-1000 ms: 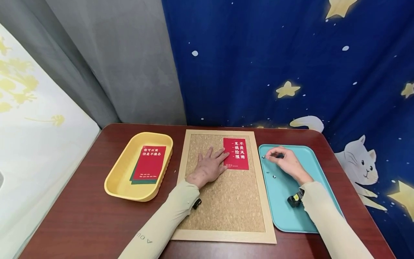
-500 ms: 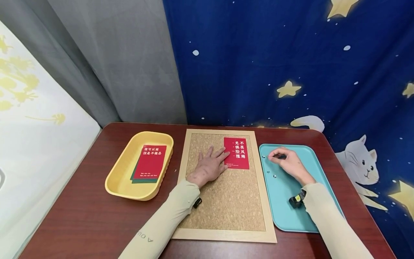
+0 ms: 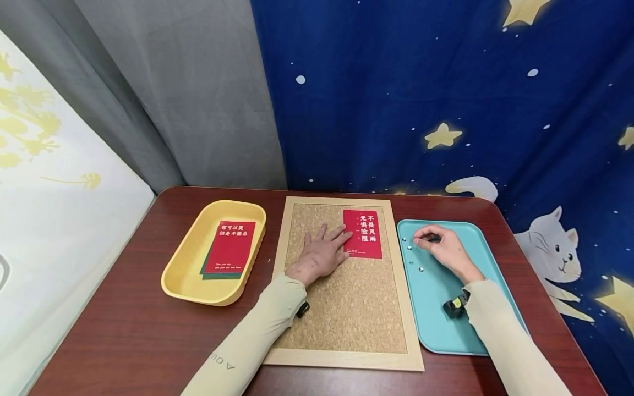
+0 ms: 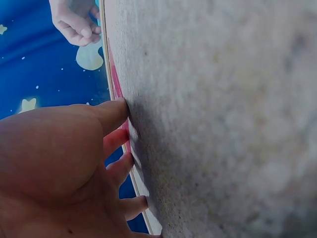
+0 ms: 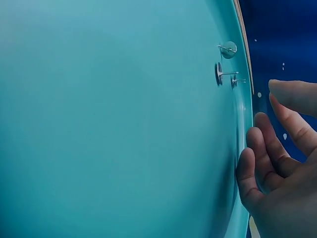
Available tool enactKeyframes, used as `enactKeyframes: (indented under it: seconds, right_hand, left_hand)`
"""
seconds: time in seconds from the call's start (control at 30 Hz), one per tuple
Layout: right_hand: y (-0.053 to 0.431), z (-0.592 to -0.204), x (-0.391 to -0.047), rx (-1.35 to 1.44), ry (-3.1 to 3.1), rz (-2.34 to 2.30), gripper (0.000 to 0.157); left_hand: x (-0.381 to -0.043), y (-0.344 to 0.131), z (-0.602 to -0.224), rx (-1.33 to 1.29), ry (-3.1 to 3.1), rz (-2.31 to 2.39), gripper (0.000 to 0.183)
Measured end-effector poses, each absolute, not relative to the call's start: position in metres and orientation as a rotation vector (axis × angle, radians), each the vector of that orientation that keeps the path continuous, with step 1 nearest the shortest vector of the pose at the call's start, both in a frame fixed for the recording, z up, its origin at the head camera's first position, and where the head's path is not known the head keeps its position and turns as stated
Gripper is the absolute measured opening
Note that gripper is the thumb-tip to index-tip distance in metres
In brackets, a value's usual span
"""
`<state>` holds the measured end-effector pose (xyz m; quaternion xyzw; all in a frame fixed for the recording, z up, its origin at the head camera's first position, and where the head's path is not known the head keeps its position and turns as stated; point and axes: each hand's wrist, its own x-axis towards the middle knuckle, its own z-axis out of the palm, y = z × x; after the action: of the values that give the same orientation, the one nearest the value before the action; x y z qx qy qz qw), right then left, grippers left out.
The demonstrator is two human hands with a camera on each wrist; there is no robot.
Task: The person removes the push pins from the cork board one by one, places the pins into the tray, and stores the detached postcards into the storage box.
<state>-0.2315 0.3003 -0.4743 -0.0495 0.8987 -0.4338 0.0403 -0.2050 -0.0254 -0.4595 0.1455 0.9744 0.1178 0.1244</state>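
Observation:
My left hand [image 3: 319, 258] lies with fingers spread on the corkboard [image 3: 356, 308], its fingertips over the left edge of a red card [image 3: 366, 234]. White lettering covers the card, which sits at the board's upper right. In the left wrist view the fingertips [image 4: 128, 161] touch the board. My right hand [image 3: 442, 247] is above the left part of a teal tray [image 3: 446, 341]. Thumb and index fingertips come together there, the other fingers curled; I cannot tell whether a tack is pinched between them. Several metal thumbtacks [image 3: 421, 269] lie in the tray beside that hand.
On the left stands a yellow tray [image 3: 188, 286] with another red card [image 3: 230, 250] over a green one [image 3: 213, 276]. The corkboard's wooden frame [image 3: 342, 360] lies between the two trays. Behind the brown table [image 3: 119, 308] hang grey and starry blue curtains [image 3: 356, 110].
A thumbtack now shows in the tray just below my right fingertips, where none showed before. The right hand has shifted slightly right; the left hand stays on the board and card.

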Motion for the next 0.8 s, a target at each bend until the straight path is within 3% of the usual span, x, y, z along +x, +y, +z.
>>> enactKeyframes:
  seconds: [0.37,0.8]
  right_hand:
    - [0.29,-0.474,-0.233,-0.256,2.9,-1.177,0.027]
    - [0.274,-0.47,-0.228,-0.484,2.926,-0.901,0.064]
  left_hand:
    - [-0.206,-0.026,-0.459,0.434,2.836,0.353,0.059]
    - [-0.204,-0.026,-0.46,0.431,2.845,0.339,0.059]
